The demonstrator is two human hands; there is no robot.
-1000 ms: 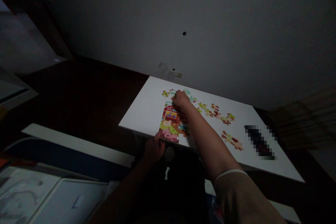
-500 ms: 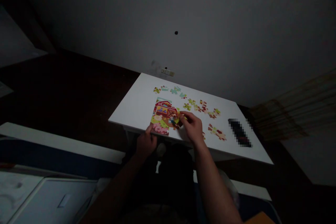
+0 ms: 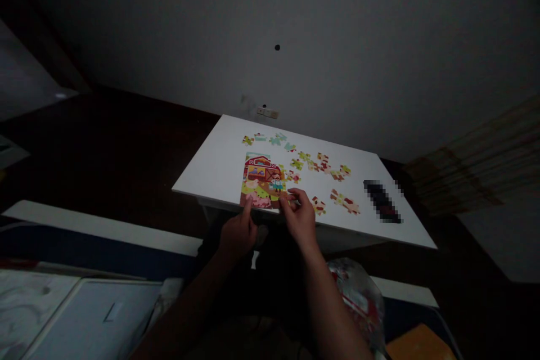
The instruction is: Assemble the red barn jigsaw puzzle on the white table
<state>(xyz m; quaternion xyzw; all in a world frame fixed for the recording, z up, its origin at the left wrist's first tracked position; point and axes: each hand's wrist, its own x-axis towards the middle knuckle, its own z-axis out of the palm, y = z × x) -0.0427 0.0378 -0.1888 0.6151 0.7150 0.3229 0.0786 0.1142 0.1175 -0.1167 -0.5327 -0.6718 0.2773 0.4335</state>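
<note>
the left hand (image 3: 238,236) has one finger on the barn jigsaw puzzle (image 3: 261,180), maybe to keep it still; the right hand (image 3: 298,216) pinches at its edge, but i cannot tell if it holds a piece.

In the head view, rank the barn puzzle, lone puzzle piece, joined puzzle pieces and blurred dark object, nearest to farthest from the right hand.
From the right hand:
1. Barn puzzle: immediately left.
2. Lone puzzle piece: just right.
3. Joined puzzle pieces: farther right.
4. Blurred dark object: farthest right.
</note>
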